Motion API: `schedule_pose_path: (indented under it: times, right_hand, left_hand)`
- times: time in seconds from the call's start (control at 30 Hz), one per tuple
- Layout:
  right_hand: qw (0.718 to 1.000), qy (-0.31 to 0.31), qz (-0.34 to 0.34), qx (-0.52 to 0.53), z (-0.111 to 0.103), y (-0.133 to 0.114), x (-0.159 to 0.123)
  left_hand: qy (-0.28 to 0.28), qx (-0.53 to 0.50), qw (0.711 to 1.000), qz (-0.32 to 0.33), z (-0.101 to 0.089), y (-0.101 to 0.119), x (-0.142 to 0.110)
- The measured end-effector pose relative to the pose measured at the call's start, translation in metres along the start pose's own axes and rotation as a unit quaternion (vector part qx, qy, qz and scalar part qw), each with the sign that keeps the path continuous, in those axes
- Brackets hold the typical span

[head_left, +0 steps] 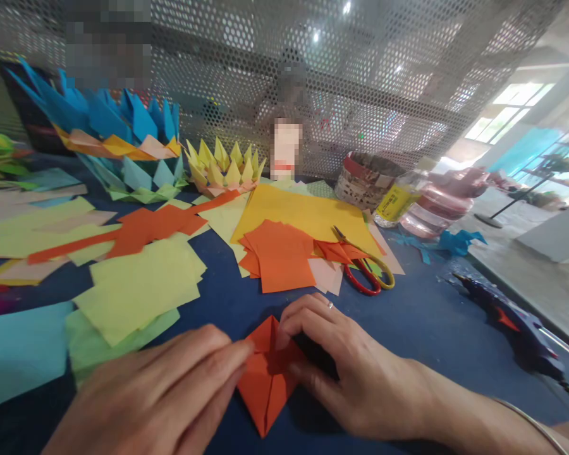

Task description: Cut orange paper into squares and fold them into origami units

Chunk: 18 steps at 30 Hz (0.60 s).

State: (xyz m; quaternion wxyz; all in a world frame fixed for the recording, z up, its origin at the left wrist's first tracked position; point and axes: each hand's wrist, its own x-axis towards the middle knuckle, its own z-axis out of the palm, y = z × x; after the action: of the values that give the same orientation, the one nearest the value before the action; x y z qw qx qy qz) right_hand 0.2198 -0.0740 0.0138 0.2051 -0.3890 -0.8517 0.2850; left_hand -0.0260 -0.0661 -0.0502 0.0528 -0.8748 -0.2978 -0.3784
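Observation:
A folded orange paper (264, 393), kite-shaped with a crease down its middle, lies on the dark blue tabletop in front of me. My left hand (165, 385) presses its closed fingers on the paper's upper left edge. On the opposite side, my right hand (334, 357) curls its fingers and thumb around the right edge, hiding part of it. Just beyond the hands is a stack of orange paper pieces (284, 256). Scissors (364, 262) with red and yellow handles rest to the right of that stack.
Blue folded-paper crown (118, 117) and yellow one (225, 165) stand at the back left. Yellow-green sheets (142, 284) and a light blue sheet (23, 347) lie left. A glue gun (507, 322) is at right, with a pink bottle (439, 202) behind. Metal mesh (360, 82) rises behind.

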Motion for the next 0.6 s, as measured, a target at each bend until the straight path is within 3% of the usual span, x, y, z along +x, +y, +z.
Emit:
schedule_pose_path:
  times: [0.07, 0.33, 0.6]
  right_hand:
    - [1.0, -0.003, 0.002, -0.003, 0.0, -0.001, -0.001]
    - [0.997, 0.014, 0.03, -0.068, 0.006, -0.001, -0.002]
    - [0.997, 0.016, 0.019, -0.068, 0.006, 0.001, -0.002]
  left_hand:
    - [-0.026, -0.024, 0.999, -0.029, -0.002, -0.004, 0.008]
    - [-0.106, -0.056, 0.993, 0.011, -0.001, -0.016, 0.023]
    - [-0.088, -0.128, 0.987, 0.041, -0.002, -0.015, 0.037]
